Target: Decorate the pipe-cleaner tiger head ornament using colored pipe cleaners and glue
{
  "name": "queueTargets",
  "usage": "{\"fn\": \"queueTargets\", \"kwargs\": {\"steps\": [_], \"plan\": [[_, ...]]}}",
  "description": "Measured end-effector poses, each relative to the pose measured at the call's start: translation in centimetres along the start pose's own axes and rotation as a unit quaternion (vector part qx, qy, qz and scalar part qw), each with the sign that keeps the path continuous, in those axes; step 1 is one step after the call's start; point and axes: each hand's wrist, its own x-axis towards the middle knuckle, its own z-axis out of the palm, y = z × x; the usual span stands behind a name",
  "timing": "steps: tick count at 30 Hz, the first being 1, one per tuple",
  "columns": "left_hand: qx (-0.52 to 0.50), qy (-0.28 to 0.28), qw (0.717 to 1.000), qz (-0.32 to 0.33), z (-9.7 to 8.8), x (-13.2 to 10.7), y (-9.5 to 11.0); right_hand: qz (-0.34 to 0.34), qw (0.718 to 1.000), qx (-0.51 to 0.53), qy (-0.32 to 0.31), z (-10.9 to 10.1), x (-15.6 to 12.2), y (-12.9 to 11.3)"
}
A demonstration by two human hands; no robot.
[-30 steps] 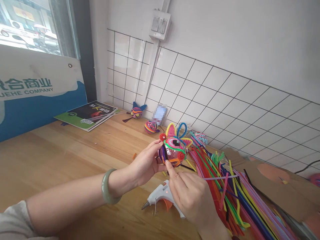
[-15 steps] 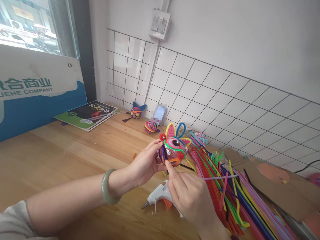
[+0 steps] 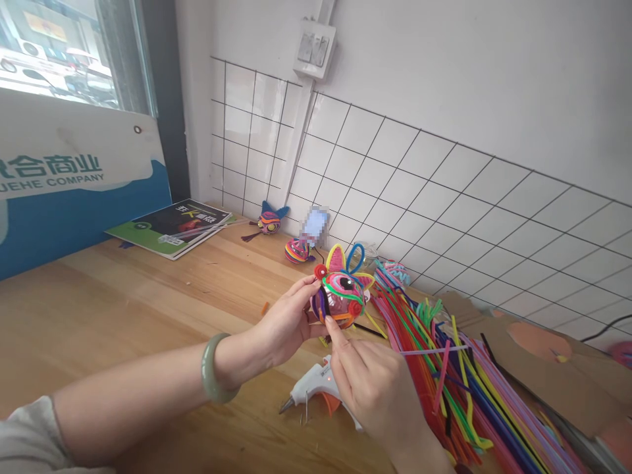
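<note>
My left hand (image 3: 291, 316), with a jade-green bangle at the wrist, holds a round ornament (image 3: 338, 299) between thumb and fingers. The ornament is a clear ball wrapped in colourful pipe cleaners, with pink-and-yellow ears, a blue loop on top, red coils and a black eye. My right hand (image 3: 372, 382) stretches its index finger against the ornament's lower edge, where purple and orange strands run. Its other fingers curl under, and the thumb is hidden. Just below, partly behind my right hand, a white glue gun (image 3: 313, 384) with a lit red light rests on its wire stand.
Bundled pipe cleaners (image 3: 444, 368) spread across the right side beside brown cardboard (image 3: 523, 355). Two similar ornaments, one blue-eared (image 3: 270, 218) and one striped (image 3: 297, 250), sit near a blurred screen (image 3: 315, 225). Booklets (image 3: 172, 230) lie back left. A wire grid (image 3: 385, 158) lines the wall.
The ornament has shifted very slightly left and tilted a little. My right index finger stays against its lower edge, and both hands are otherwise nearly still.
</note>
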Motion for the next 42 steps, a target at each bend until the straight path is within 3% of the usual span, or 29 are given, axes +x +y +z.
{"fn": "queueTargets", "kwargs": {"steps": [42], "plan": [[0.033, 0.004, 0.999, 0.012, -0.60, 0.42, -0.66, 0.010, 1.000, 0.012, -0.020, -0.52, -0.22, 0.09]]}}
